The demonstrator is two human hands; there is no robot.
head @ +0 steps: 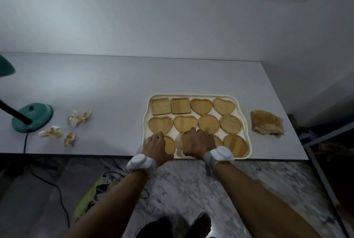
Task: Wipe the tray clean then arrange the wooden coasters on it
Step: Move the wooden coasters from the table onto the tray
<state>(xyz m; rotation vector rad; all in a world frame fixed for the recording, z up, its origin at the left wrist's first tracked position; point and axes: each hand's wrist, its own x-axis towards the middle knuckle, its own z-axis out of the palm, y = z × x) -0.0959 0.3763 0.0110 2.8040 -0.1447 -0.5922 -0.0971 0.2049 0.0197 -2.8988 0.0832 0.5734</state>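
A cream tray (247,122) lies at the table's front edge, filled with several wooden coasters in three rows: square ones (160,106) and hearts (201,106) at the back, hearts and rounds (230,124) in the middle, rounds (235,145) in front. My left hand (156,146) rests flat on the front-left round coaster (169,144). My right hand (199,142) lies over a round coaster (185,142) in the front row, which overlaps another one (218,142). Whether its fingers grip the coaster or just press on it is unclear.
A crumpled brown cloth (267,123) lies right of the tray near the table's right edge. Several crumpled paper wads (79,118) sit left of the tray, beside a teal lamp base (32,117) with a black cord. A wall stands behind the table.
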